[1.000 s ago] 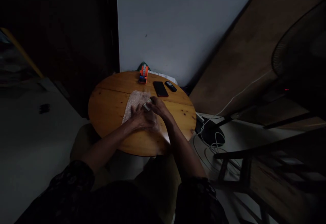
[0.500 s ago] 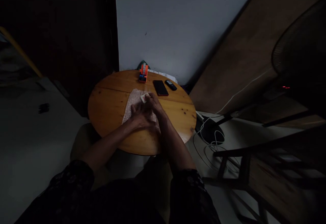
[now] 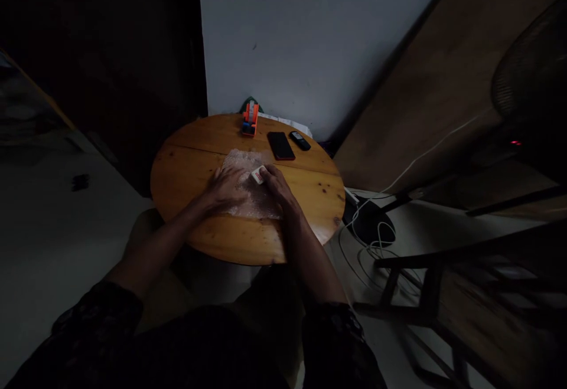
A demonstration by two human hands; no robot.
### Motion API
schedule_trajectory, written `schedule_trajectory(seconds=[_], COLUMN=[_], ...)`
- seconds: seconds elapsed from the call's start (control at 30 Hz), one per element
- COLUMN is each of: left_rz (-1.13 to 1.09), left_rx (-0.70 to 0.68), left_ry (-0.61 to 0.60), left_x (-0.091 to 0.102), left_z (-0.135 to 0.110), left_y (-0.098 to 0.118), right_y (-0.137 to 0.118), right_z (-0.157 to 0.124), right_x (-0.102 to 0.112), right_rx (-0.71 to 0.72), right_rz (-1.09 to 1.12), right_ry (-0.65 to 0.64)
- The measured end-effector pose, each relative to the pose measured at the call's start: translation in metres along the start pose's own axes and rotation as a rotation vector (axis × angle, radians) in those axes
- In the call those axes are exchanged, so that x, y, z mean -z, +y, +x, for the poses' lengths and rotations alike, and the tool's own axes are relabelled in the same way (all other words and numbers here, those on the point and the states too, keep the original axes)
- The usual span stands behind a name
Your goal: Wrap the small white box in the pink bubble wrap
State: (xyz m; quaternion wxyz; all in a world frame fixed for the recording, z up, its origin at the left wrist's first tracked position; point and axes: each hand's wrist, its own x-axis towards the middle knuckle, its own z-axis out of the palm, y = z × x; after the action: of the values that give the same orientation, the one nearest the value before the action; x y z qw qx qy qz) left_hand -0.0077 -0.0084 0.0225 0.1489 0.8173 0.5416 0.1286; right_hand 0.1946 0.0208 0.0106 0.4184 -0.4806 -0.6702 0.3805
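In the head view, dim as it is, I see the left hand [image 3: 225,187] lying flat on the sheet of bubble wrap [image 3: 257,203], fingers spread, pinning its 9 o'clock side to the round wooden counter [image 3: 190,164]. The right hand [image 3: 275,183] comes in from 5 o'clock, and its fingers are pinched on a small white box [image 3: 258,175] with a red mark. The box sits on the wrap near the counter's middle, just beside the left hand's fingertips. My worry is the wrap. It looks slick and springy, so I judge that if the left palm lifts, the sheet could slide or curl and carry the box with it. The pinch looks like a fingertip hold only, so the box could tip out and skid toward 12 o'clock. A black phone [image 3: 280,145], a small dark remote [image 3: 300,140] and an orange tape dispenser [image 3: 250,124] lie there near the far rim. In this poor light I cannot tell how firmly the box is held.
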Motion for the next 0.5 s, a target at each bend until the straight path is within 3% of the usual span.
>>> schedule_trajectory(seconds=[0.1,0.2,0.37,0.5], left_rz=[0.022,0.010,-0.006,0.015], left_rx=[-0.012,-0.003,-0.016,-0.020], left_ry=[-0.089,-0.068,-0.058,-0.050], left_x=[-0.007,-0.013,-0.014,-0.015], left_z=[-0.003,-0.005,-0.006,-0.006], left_y=[-0.003,-0.001,-0.001,-0.004], right_y=[-0.002,-0.007,-0.003,0.007], right_z=[-0.001,-0.001,-0.001,0.002], right_x=[0.003,0.006,0.005,0.003], right_rx=[-0.029,-0.081,-0.155,-0.135], right_rz=[-0.091,-0.108,0.051,-0.036], right_ry=[-0.033,-0.030,-0.090,-0.056])
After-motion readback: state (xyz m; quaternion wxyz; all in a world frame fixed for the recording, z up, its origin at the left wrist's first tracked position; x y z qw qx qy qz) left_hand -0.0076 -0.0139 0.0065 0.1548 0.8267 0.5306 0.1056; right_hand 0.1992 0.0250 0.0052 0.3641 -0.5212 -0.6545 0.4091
